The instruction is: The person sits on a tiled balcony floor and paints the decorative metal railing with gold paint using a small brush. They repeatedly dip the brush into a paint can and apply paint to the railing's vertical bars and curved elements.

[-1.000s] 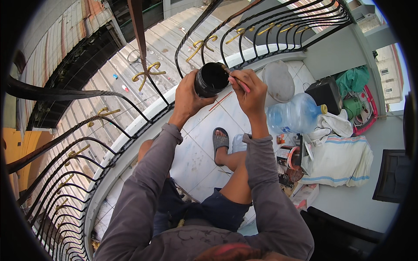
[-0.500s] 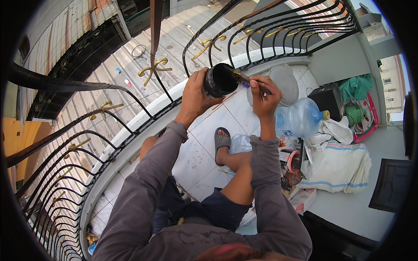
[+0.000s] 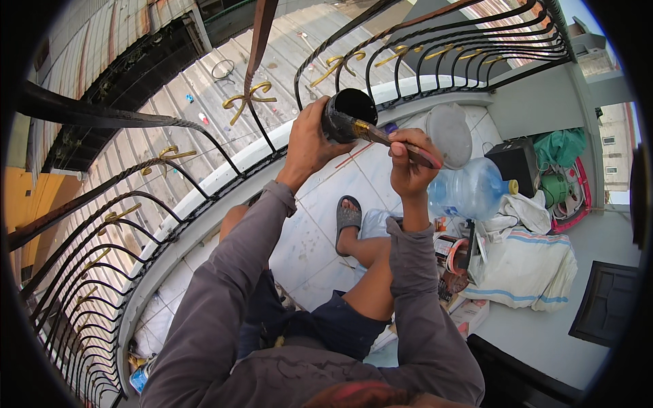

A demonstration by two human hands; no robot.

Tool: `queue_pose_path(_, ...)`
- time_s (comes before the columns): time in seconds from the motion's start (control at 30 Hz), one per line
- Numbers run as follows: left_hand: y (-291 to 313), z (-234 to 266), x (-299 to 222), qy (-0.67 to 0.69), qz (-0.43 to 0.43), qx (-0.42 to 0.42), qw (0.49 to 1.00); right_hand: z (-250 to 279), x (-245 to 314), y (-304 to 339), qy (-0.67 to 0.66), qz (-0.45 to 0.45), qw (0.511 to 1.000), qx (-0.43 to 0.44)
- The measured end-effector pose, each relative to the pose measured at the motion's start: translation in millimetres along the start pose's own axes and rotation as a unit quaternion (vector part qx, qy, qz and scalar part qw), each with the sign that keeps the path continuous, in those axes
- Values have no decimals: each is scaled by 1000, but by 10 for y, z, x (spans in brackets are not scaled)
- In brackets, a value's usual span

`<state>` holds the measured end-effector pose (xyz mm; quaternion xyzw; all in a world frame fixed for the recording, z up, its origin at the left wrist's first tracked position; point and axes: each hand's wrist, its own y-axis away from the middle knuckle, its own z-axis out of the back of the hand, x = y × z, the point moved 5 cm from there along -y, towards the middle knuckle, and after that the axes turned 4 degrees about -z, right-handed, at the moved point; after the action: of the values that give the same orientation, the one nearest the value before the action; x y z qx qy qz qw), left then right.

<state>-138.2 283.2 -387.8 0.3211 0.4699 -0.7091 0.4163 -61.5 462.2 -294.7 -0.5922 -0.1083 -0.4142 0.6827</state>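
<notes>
The black cylindrical can (image 3: 345, 111) (probably slippery) is sensibly side-clasped by the left hand (image 3: 306, 145); the lightweight-looking brown-and-pink-handled paintbrush (image 3: 376, 135) is pinched mid-handle by the right hand (image 3: 413, 162).

I see smooth, glossy plastic on the jug (image 3: 469, 189), twisted metal in the railing (image 3: 68, 110), matt weave on the sack (image 3: 520, 267); from here, the can (image 3: 333, 128) is perhaps plastic.
</notes>
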Motion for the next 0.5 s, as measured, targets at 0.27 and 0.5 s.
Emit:
queue_pose_path(0.27,-2,-3,16,-17,-10,13,1000,203,-368,-2,4,-133,982,-134)
queue_pose_path(0.5,5,-6,15,-20,1,23,1000,188,-463,3,-11,-180,973,-142)
